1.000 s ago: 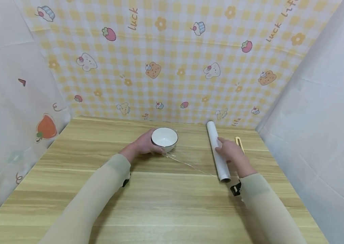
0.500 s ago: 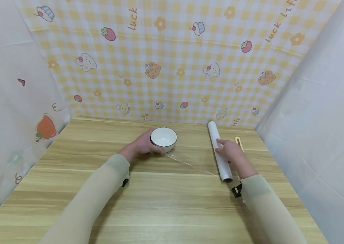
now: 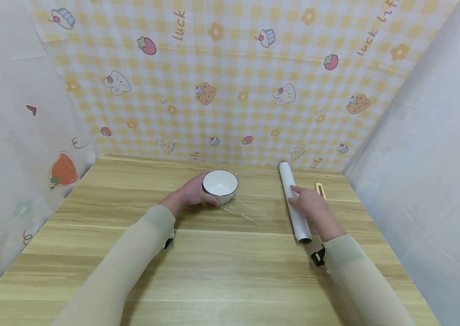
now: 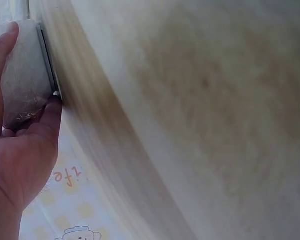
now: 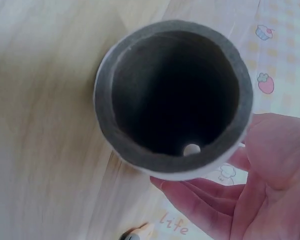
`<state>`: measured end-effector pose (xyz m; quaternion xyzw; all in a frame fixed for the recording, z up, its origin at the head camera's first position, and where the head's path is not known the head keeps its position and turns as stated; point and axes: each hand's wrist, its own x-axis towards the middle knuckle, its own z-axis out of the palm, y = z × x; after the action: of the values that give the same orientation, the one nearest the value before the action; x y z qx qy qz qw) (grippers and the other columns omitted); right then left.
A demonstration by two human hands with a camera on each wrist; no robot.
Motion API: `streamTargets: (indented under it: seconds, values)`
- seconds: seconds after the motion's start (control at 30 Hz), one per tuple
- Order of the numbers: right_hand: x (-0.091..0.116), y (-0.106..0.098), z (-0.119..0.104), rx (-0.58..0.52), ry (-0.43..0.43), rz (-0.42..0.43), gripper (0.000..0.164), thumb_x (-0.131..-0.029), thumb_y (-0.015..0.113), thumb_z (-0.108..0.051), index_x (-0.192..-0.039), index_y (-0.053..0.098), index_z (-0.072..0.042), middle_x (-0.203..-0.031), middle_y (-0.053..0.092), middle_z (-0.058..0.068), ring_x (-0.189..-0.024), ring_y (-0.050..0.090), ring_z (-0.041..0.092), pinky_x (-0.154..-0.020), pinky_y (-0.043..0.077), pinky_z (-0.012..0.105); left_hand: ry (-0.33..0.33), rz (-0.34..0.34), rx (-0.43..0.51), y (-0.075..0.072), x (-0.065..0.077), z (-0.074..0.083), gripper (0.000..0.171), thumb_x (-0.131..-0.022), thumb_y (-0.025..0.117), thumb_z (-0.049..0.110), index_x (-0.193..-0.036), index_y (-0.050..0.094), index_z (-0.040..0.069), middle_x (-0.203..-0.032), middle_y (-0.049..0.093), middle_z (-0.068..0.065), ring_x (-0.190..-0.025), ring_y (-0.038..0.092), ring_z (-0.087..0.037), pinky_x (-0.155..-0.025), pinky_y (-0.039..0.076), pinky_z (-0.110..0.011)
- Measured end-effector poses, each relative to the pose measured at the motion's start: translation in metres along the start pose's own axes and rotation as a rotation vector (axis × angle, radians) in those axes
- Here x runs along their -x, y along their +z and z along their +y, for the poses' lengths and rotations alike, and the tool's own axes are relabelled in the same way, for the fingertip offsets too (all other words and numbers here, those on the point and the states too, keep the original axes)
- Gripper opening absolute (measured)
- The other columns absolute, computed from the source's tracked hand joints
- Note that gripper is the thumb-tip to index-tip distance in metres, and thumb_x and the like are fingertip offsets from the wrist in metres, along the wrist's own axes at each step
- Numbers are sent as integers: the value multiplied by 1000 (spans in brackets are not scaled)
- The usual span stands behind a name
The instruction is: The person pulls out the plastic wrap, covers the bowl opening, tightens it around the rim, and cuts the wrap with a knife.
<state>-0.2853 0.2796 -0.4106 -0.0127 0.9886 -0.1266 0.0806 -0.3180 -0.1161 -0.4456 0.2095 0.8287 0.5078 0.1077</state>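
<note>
In the head view my left hand (image 3: 197,191) grips a white bowl (image 3: 220,184) with a dark rim, thumb at its near side, fingers mostly hidden behind it. The left wrist view shows thin clear film clinging to the bowl's wall (image 4: 25,75). A sheet of cling film (image 3: 246,215) stretches from under the bowl toward a white cling film roll (image 3: 291,203) on the right. My right hand (image 3: 309,203) holds that roll from its right side. The right wrist view looks into the roll's hollow cardboard core (image 5: 110,100), with my fingers (image 5: 200,202) curled beneath it.
A yellow tool with a slotted end (image 3: 320,190), like a utility knife, lies right of the roll, partly behind my right hand. A checked cloth (image 3: 230,113) stands behind the wooden table (image 3: 230,280). White cloths (image 3: 438,158) flank both sides.
The roll and my right hand have shifted slightly to the right. My left hand and the bowl have stayed in place. The glint along the film's near edge has shortened.
</note>
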Motion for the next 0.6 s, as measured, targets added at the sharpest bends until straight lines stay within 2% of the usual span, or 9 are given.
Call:
streamTargets:
  seconds: [0.1,0.17,0.33,0.4,0.5,0.6]
  values:
    - [1,2,-1,49,-13,27,63,-111,58,-38,-168,45,-14,-153,57,37,-122,67,45,-91,60,55,-16,15,-24,0,1,0,102,-78,99,9,-161,40,-1,-155,56,-25,-145,54,-42,-133,33,-57]
    - [1,3,-2,62,-17,37,62,-111,57,-38,-167,46,-14,-154,56,37,-131,63,48,-95,59,59,-27,21,-33,1,2,-1,104,-78,100,12,-161,39,-2,-156,55,-26,-146,53,-43,-133,32,-58]
    - [1,2,-4,62,-26,74,58,-113,52,-39,-165,49,-12,-154,56,37,-137,60,51,-98,58,62,-39,21,-19,0,2,-1,105,-77,101,13,-160,38,-2,-154,56,-26,-144,54,-43,-132,33,-57]
    - [0,0,-2,36,-31,105,57,-115,49,-38,-164,50,-9,-155,56,37,-139,58,53,-104,56,65,-26,13,-4,0,1,-2,102,-77,100,12,-159,40,-2,-153,58,-26,-143,56,-42,-132,34,-57]
    - [-1,-3,7,13,-26,150,59,-115,42,-37,-161,51,-2,-158,53,36,-144,53,57,-114,50,68,-9,4,-5,0,0,-3,101,-78,100,12,-159,42,-1,-152,60,-24,-142,57,-40,-132,35,-56]
    - [-5,-6,21,34,2,157,63,-115,36,-36,-160,48,5,-161,49,37,-149,44,61,-121,42,71,-18,3,-20,0,0,-3,103,-79,100,13,-161,40,-1,-154,59,-24,-144,56,-40,-132,35,-56]
